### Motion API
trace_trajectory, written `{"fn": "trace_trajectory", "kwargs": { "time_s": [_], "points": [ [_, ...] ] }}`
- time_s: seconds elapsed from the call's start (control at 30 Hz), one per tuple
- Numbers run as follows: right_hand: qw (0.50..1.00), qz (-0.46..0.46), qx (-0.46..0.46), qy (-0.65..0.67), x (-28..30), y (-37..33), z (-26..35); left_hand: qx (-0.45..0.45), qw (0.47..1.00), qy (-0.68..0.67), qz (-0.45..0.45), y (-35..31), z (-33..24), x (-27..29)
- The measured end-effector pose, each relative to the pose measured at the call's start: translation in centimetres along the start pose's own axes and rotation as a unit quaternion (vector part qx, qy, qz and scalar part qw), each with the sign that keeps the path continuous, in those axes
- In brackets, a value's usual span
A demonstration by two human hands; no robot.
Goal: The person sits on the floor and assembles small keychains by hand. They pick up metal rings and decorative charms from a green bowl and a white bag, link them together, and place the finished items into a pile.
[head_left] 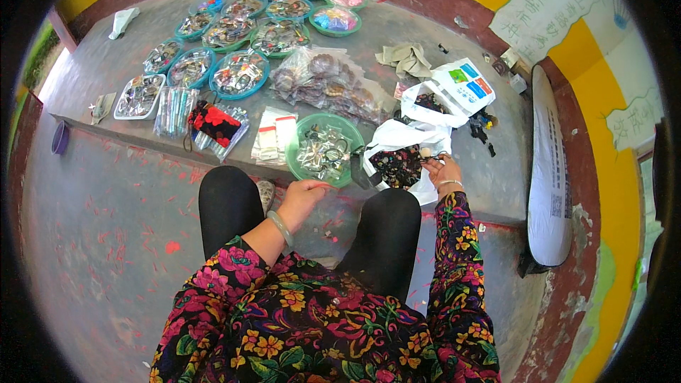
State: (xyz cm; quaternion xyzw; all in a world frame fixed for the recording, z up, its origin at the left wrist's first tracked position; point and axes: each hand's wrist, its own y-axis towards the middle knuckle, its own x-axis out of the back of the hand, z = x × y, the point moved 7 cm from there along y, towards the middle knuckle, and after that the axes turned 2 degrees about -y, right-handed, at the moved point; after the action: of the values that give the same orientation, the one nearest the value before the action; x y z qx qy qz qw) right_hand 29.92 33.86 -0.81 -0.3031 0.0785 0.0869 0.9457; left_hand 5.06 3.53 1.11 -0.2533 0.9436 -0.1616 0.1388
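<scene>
My right hand (444, 171) pinches a small dark item with a pale round ball (425, 152), probably a hair tie. It is over the mouth of a white plastic bag (383, 137) filled with dark, speckled small pieces (399, 168). My left hand (303, 198), with a pale bangle at the wrist, is closed near my knees, its fingertips just in front of a green basin (292, 159). Whether it holds anything is too small to tell. Inside the basin lie many small clear packets (323, 150) with dark and shiny contents.
Several round baskets (240, 92) of small packaged goods cover the far left of the ledge. Clear bags of brown items (326, 85) lie mid-ledge. White-and-red packets (268, 143), a red-and-black pouch (215, 126) and another white bag (460, 89) lie around the basin. A long silver-grey wrapped object (550, 177) stands right.
</scene>
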Motion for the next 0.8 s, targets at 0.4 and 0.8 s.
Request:
{"fn": "trace_trajectory", "kwargs": {
  "time_s": [0.4, 0.8],
  "points": [
    [0.998, 0.026, -0.024, 0.058, 0.0, 1.6, -2.8, 0.01, 1.0, -0.009, 0.008, 0.1, 0.3, -0.4],
    [0.957, 0.01, -0.02, -0.29, 0.3, 1.6, -3.3, 0.015, 1.0, -0.02, 0.014, 0.0, 0.3, -0.4]
  ]
}}
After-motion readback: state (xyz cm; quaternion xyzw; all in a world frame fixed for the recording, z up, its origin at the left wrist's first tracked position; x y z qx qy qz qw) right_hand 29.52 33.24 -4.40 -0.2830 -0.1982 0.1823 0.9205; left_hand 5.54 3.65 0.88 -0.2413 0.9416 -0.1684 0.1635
